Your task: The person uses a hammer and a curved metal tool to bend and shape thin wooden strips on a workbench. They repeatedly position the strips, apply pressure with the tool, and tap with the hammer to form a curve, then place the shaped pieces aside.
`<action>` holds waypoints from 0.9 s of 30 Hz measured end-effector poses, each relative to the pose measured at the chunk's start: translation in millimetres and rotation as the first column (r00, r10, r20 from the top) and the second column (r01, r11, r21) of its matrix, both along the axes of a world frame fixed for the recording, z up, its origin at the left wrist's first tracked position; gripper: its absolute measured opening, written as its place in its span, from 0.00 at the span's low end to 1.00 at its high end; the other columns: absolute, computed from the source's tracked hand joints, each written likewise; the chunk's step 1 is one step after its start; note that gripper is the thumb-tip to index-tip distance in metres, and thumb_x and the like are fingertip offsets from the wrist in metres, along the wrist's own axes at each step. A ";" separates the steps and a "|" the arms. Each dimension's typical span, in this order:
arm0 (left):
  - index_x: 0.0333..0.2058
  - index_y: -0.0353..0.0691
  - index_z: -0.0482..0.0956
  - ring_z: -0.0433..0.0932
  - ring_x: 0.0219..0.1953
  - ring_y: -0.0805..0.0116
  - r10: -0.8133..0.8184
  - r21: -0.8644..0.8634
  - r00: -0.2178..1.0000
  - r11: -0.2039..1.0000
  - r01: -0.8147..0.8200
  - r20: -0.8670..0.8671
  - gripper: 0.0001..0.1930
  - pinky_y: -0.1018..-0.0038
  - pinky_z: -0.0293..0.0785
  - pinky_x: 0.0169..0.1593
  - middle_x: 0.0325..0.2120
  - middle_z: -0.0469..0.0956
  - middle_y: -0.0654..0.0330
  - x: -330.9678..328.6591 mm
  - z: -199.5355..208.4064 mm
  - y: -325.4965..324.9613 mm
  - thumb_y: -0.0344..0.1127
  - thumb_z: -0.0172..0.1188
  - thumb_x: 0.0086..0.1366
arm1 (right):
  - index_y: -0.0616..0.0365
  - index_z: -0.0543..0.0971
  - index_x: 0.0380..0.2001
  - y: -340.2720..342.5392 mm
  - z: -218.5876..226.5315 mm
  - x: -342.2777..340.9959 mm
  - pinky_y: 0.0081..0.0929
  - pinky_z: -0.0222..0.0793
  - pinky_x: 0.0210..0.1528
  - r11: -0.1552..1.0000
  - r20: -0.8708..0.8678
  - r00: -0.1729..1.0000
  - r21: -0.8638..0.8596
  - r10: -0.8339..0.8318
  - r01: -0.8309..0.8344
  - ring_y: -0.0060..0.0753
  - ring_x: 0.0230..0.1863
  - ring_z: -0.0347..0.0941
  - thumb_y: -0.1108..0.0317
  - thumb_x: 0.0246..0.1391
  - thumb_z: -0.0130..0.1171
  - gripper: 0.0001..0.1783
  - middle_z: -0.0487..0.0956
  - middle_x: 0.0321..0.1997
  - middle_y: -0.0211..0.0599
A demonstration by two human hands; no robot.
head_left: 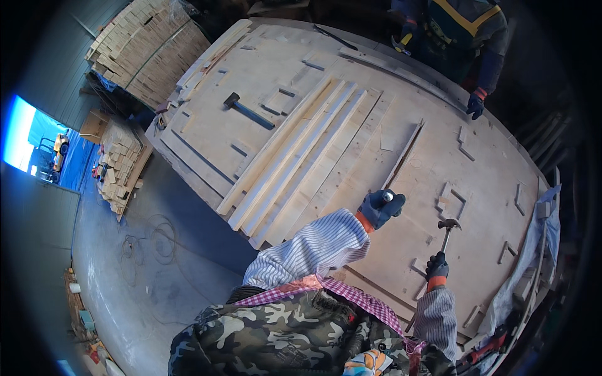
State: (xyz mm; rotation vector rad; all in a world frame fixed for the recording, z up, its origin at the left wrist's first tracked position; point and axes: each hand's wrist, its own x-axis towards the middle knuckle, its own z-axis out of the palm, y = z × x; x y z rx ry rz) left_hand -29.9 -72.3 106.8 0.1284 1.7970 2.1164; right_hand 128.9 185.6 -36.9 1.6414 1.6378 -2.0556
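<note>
My right hand (437,267), in a dark glove with an orange cuff, is closed round the handle of a claw hammer (449,224). The hammer's metal head points away from me, above the wooden worktable (401,250). To its left, my gloved left hand (378,210) is closed round a tool with a round shiny end (388,197); the fingers hide the rest, so its kind is unclear. A long narrow wooden strip (404,153) lies just beyond that hand. Left of it, several long planks (301,156) lie side by side on the tabletop.
A mallet (251,113) lies at the table's far left. Small blocks and L-shaped pieces (458,199) are dotted over the surface. Across the table a co-worker (458,37) holds a yellow-handled hammer (401,44). Stacked timber (147,53) stands beyond the left edge; a hose (164,241) lies on the floor.
</note>
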 end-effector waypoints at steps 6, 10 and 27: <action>0.20 0.39 0.75 0.72 0.20 0.76 -0.018 -0.003 0.996 1.000 0.017 -0.084 0.15 0.78 0.69 0.29 0.15 0.75 0.64 -3.9 -15.4 7.5 0.44 0.59 0.59 | 0.54 0.71 0.23 -45.6 198.3 -27.0 0.17 0.47 0.07 0.867 -0.282 0.824 0.242 0.492 -0.435 0.16 0.06 0.53 0.47 0.56 0.46 0.22 0.66 0.12 0.26; 0.19 0.41 0.75 0.72 0.22 0.77 -0.017 0.101 0.999 0.995 0.013 0.044 0.14 0.79 0.69 0.31 0.16 0.75 0.65 -4.2 -16.0 9.7 0.43 0.61 0.57 | 0.60 0.69 0.23 -84.2 275.6 -35.1 0.16 0.50 0.07 0.765 -0.487 0.610 0.537 0.625 -0.355 0.17 0.06 0.57 0.50 0.59 0.43 0.23 0.71 0.15 0.33; 0.22 0.41 0.75 0.61 0.12 0.82 0.001 0.217 0.971 0.975 -0.054 0.238 0.15 0.82 0.53 0.15 0.16 0.73 0.65 -14.8 -10.7 13.5 0.45 0.68 0.49 | 0.62 0.72 0.30 -131.1 335.1 -54.5 0.18 0.61 0.17 0.524 -0.068 0.645 0.651 0.761 -0.549 0.20 0.16 0.66 0.57 0.60 0.43 0.18 0.77 0.25 0.37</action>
